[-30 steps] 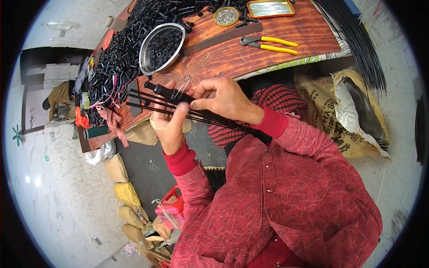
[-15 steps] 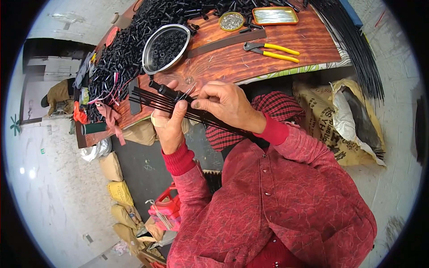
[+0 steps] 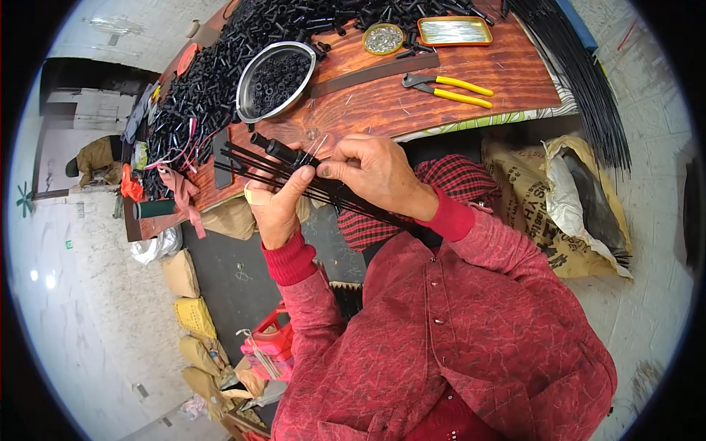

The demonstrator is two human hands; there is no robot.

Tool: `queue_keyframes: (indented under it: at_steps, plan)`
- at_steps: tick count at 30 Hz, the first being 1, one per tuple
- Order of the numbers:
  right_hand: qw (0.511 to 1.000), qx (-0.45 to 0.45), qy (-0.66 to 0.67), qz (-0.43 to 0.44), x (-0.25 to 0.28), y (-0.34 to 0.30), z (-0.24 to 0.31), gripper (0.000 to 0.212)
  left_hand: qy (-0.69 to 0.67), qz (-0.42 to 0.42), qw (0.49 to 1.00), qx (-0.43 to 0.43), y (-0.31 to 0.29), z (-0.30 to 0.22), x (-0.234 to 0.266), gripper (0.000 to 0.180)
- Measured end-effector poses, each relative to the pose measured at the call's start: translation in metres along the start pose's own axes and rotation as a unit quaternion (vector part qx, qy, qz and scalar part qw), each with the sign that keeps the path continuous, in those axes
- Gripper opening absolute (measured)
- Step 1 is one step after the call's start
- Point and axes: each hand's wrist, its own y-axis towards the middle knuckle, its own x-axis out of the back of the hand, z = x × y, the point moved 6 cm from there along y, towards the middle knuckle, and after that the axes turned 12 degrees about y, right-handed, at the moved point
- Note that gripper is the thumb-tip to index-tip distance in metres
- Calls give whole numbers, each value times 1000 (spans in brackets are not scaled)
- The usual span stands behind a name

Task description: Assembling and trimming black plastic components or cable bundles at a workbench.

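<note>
My left hand [image 3: 276, 213] is closed around a bundle of thin black rods [image 3: 358, 207], which slants from upper left down toward my lap. At its thumb lies a black tubular plastic fitting [image 3: 279, 150], along the top of the rods. Thin silvery metal pins [image 3: 318, 145] stick up by the fitting's inner end. My right hand [image 3: 379, 173] is closed in a pinch there, thumb and forefinger against that end; what sits between the fingertips is hidden. A pale wrap [image 3: 257, 194] covers part of my left hand.
On the wooden table [image 3: 507, 70] are yellow-handled pliers [image 3: 460, 92], a dark bar [image 3: 375, 76], a metal bowl [image 3: 250, 110] of black rings, a heap of black fittings [image 3: 176, 117], a dish of small metal pieces [image 3: 382, 38] and a tray of pins [image 3: 454, 31]. A sack [image 3: 522, 198] stands at right.
The fitting has shifted slightly right and down, and the fingers of my left hand behind it have drawn in a little. My right hand keeps its pinch in nearly the same place.
</note>
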Motion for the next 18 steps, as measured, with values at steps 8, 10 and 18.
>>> queue_keyframes:
  at_steps: [8,10,18]
  plan:
    - [1000,-23,-14,1,0,2,2,33,42,-10,999,-11,2,-4,-2,35]
    - [1000,-24,-4,-1,2,2,1,31,39,-15,999,7,4,-3,0,40]
    - [998,4,59,-20,5,-4,4,22,-41,10,998,-35,13,14,2,41]
